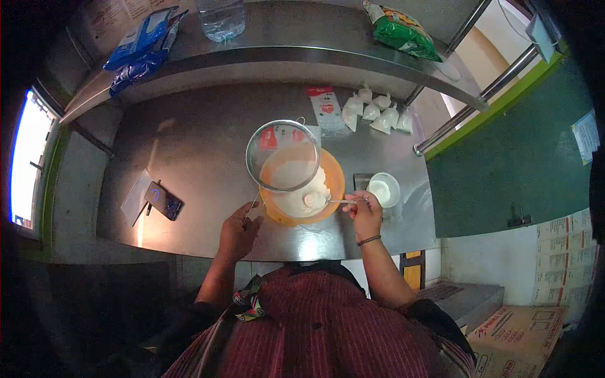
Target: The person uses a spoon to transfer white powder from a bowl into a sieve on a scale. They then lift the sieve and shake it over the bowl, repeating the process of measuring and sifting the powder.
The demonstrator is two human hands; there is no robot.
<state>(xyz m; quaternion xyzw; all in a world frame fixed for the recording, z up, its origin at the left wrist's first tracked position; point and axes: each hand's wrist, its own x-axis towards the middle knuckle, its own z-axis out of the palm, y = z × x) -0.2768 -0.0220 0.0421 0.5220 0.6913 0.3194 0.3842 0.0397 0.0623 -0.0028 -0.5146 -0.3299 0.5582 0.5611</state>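
My left hand [242, 228] is closed round the handle of a round mesh sieve [283, 155], which is held over the back left part of an orange bowl [337, 173]. White powder [296, 203] fills much of the bowl. In my right hand [365, 211] is the handle of a metal spoon [340, 201], its head heaped with powder inside the bowl on the right. Just right of the bowl, a small white tub [384, 189] stands close to my right hand, partly over a dark flat object [362, 181].
Several knotted bags of white powder [386, 120] and a red-and-white packet [326, 108] lie at the back. A phone [164, 200] and papers [134, 196] are on the left. A metal shelf [283, 55] overhead holds a blue pack [140, 41], a water bottle [222, 19] and a green bag [403, 33].
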